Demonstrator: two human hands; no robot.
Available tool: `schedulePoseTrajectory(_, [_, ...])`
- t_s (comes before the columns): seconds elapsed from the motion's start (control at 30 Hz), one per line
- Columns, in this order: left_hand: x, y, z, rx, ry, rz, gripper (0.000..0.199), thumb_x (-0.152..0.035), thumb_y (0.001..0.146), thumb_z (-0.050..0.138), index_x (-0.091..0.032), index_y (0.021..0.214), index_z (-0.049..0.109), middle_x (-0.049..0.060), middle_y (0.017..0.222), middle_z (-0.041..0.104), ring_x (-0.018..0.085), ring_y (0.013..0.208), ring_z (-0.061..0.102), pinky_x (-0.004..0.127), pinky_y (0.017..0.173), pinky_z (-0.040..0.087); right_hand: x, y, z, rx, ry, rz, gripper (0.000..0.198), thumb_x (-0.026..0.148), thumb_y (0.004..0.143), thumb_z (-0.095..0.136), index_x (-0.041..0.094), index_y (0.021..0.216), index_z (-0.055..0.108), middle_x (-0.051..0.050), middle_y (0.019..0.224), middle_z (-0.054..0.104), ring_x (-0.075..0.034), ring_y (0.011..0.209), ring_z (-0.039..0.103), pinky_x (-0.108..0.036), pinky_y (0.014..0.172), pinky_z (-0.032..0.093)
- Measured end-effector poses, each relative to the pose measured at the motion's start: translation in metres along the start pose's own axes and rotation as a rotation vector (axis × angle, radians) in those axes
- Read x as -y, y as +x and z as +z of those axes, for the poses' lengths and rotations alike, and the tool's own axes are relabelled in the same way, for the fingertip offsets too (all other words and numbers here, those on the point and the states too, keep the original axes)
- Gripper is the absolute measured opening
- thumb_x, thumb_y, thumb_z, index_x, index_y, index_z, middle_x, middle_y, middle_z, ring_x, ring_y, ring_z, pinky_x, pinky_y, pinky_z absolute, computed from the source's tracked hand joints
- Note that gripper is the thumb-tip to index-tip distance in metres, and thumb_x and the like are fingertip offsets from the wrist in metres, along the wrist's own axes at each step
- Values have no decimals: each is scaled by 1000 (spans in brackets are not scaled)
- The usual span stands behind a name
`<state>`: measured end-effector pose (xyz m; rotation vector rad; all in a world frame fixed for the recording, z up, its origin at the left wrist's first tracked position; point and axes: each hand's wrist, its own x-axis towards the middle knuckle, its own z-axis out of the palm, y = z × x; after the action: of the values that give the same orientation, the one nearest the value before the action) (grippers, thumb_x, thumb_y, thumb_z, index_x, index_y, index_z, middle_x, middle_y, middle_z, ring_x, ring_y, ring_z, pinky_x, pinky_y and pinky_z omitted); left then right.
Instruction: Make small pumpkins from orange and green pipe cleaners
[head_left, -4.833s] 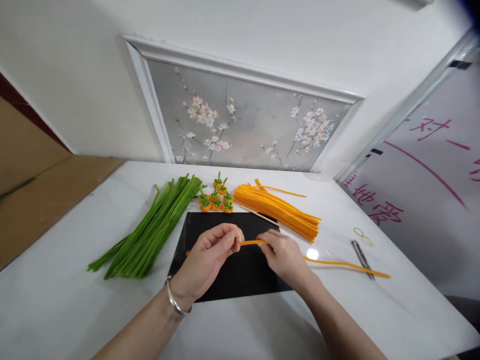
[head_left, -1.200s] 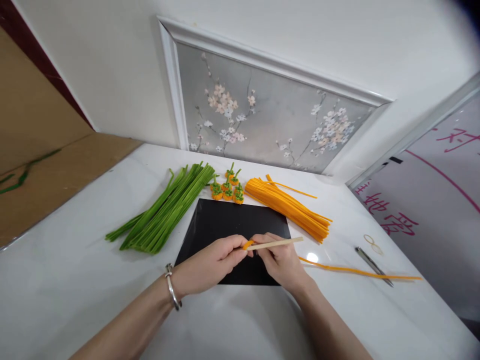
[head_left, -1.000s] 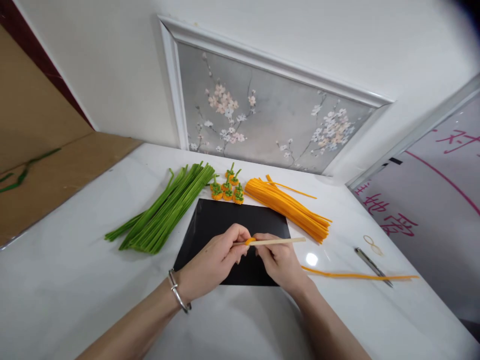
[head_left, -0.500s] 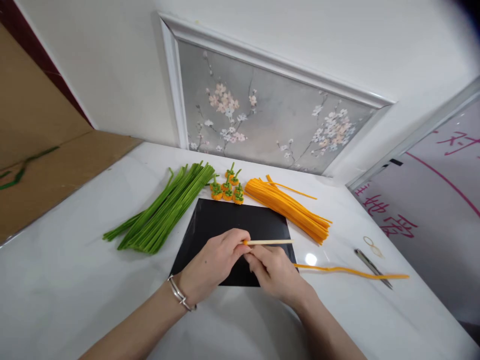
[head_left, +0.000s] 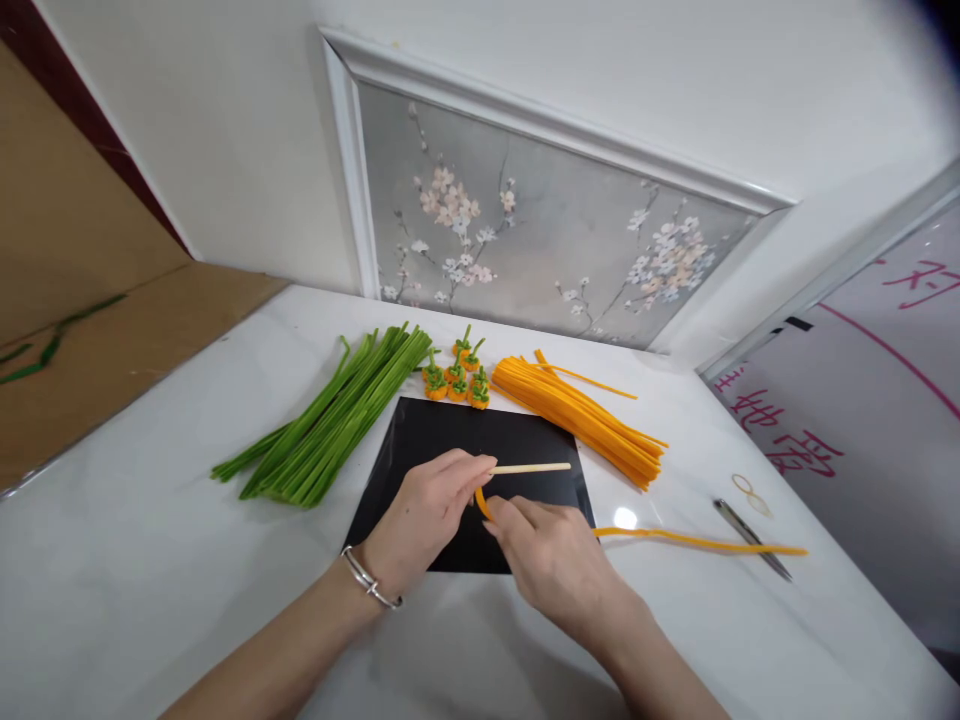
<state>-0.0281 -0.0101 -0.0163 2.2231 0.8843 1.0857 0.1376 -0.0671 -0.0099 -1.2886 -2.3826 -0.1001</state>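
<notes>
Over a marbled tabletop (head_left: 150, 545), my left hand (head_left: 421, 512) pinches a wooden stick (head_left: 534, 468) and my right hand (head_left: 562, 560) grips an orange pipe cleaner (head_left: 697, 543).

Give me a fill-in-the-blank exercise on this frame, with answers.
1. The left hand grips a wooden stick pointing to the person's ____.
2. The right hand pinches a strip coloured ____.
3. The mat is coloured ____.
4. The green bundle lies to the ____ of the mat.

Missing words: right; orange; black; left.
</notes>
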Motion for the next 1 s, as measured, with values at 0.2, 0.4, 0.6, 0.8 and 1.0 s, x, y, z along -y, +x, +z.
schedulePoseTrajectory(0.2, [-4, 4, -5, 141, -114, -47, 35, -6, 90, 38, -18, 110, 65, 2, 81, 60, 11, 68, 56, 22, 65, 49, -10, 0, -21, -168, -92, 25, 18, 18, 96, 47, 20, 105, 63, -4, 90, 68, -15, 73, 57, -28, 68, 38])
schedulePoseTrajectory(0.4, [-5, 5, -7, 264, -381, -240, 26, -17, 91, 45, -17, 102, 69, 2, 77, 66, 12, 68, 61, 24, 65, 52, -19, 0, -35, -147, -162, 11, 24, 18, 95, 49, 21, 116, 62, -5, 95, 68, -17, 76, 54, -31, 71, 38])
schedulePoseTrajectory(0.6, [-5, 5, -5, 281, -498, -387, 18, -20, 89, 51, -14, 97, 66, 4, 79, 71, 15, 73, 66, 26, 70, 54, -27, 2, -34, -183, -93, 17, 21, 10, 93, 48, 17, 104, 65, -4, 81, 67, -16, 71, 52, -28, 66, 37])
schedulePoseTrajectory(0.8, [-9, 4, -5, 321, -349, -309, 14, -16, 89, 49, -20, 101, 55, 2, 89, 72, 15, 81, 71, 25, 73, 54, -23, 3, -39, -14, -185, 70, 22, 8, 90, 52, 23, 101, 65, 1, 66, 59, -15, 64, 51, -27, 58, 30])
schedulePoseTrajectory(1.0, [-14, 3, -8, 355, -300, -214, 12, -11, 89, 48, -22, 94, 51, -3, 80, 72, 13, 79, 70, 21, 70, 52, -30, 13, -56, 209, -75, 179, 15, 23, 94, 51, 25, 91, 66, 1, 68, 60, -13, 63, 56, -25, 53, 27])
